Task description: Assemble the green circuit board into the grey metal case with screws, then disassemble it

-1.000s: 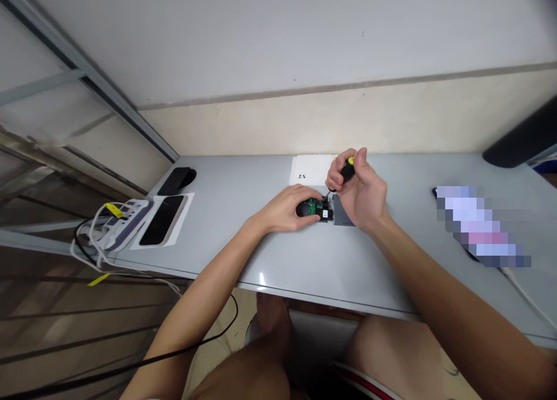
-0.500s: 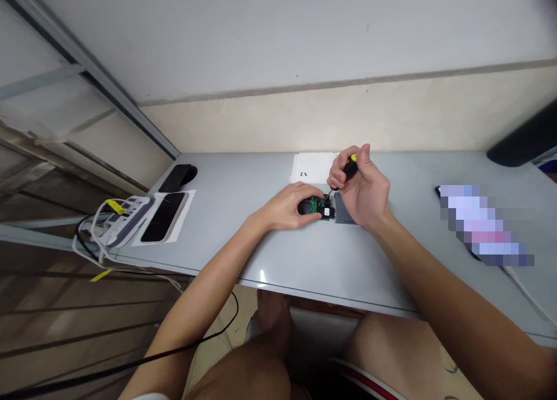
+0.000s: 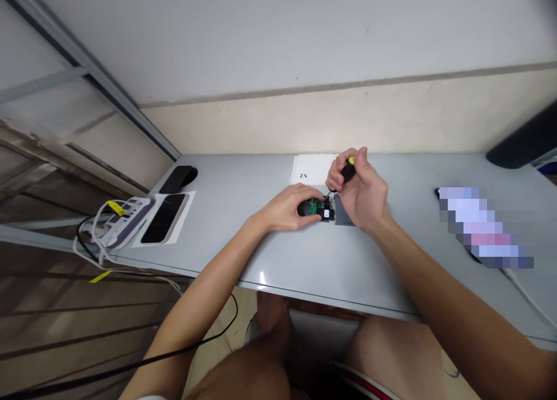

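Note:
My left hand (image 3: 288, 207) grips a small black device (image 3: 314, 208) with a bare green circuit board, holding it flat on the grey table (image 3: 243, 237). My right hand (image 3: 362, 192) is closed around a black and yellow screwdriver (image 3: 347, 169), whose thin tip points down onto the board. A grey cover piece (image 3: 342, 214) lies right beside the device, partly hidden under my right hand. Behind them a white paper sheet (image 3: 310, 167) carries two tiny dark screws (image 3: 303, 175).
At the table's left end lie a dark phone on white paper (image 3: 164, 217), a black case (image 3: 177, 178) and a white power strip with cables (image 3: 124, 217). A blurred-out object (image 3: 483, 226) sits at the right. A black curved thing (image 3: 524, 139) stands at the far right.
My right hand and the screwdriver rose slightly and came back down, turning a little. My left hand and the device stayed in place.

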Demonstrator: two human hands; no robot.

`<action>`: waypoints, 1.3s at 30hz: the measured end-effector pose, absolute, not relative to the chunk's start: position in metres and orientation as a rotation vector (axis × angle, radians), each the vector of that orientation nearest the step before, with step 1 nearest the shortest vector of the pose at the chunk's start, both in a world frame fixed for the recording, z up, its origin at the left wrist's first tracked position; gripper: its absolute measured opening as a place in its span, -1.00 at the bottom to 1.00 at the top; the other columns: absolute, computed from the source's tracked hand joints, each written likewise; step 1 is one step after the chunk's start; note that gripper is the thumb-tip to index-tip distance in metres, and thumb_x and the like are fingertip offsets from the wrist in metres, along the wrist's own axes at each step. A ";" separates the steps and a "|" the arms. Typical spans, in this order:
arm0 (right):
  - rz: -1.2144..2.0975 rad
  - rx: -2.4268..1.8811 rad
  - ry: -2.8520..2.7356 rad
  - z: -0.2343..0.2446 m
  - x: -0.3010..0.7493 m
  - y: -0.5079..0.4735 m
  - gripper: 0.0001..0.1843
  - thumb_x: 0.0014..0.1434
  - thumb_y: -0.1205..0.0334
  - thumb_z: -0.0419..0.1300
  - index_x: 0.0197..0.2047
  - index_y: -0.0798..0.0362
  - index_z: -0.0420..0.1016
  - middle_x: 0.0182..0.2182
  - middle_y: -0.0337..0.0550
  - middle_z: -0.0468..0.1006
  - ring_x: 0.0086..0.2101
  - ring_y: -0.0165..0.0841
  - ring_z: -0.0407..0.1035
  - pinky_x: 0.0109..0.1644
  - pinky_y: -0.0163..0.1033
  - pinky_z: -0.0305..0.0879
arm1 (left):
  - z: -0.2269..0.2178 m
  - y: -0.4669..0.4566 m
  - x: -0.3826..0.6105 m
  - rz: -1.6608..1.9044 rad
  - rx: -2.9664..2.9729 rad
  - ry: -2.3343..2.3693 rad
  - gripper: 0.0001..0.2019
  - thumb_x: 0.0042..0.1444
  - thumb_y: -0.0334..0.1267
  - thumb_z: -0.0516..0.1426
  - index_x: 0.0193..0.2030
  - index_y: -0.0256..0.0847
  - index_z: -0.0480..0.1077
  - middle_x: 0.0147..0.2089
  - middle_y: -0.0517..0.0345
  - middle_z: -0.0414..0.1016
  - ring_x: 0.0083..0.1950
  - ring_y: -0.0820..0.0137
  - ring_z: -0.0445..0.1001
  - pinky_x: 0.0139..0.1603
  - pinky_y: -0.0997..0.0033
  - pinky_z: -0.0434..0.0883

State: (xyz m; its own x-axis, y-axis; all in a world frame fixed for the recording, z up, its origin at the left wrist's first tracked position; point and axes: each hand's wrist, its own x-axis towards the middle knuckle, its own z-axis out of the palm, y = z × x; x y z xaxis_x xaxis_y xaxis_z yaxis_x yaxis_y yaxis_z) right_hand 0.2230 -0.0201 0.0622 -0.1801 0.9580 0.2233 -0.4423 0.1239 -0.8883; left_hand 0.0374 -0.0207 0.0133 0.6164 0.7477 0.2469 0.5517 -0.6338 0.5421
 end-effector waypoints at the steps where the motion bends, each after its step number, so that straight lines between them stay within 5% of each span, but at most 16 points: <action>1: 1.414 -0.639 -1.111 0.062 0.223 -0.020 -0.29 0.14 -0.59 0.12 -0.47 -0.06 0.33 -0.55 -0.27 0.18 -0.53 -0.38 0.09 -0.44 -0.17 0.20 | 0.013 -0.021 0.037 0.645 2.427 1.027 -0.69 0.25 -0.09 0.25 0.10 -0.09 0.52 0.16 0.05 0.64 0.18 0.13 0.57 0.32 0.01 0.41; 39: 1.380 -0.619 -1.125 0.061 0.223 -0.020 -0.30 0.15 -0.57 0.14 -0.48 -0.05 0.32 -0.57 -0.27 0.19 -0.52 -0.38 0.09 -0.43 -0.18 0.16 | 0.013 -0.020 0.037 0.641 2.428 1.029 -0.68 0.24 -0.11 0.25 0.10 -0.12 0.52 0.15 0.03 0.65 0.16 0.14 0.56 0.30 0.03 0.42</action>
State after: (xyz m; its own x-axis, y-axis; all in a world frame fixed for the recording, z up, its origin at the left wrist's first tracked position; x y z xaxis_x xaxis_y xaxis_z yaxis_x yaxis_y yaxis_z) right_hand 0.2230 -0.0195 0.0608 -0.1682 0.9527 0.2532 -0.4399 0.1573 -0.8842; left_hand 0.0372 -0.0197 0.0127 0.6189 0.7459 0.2460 0.5502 -0.6353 0.5420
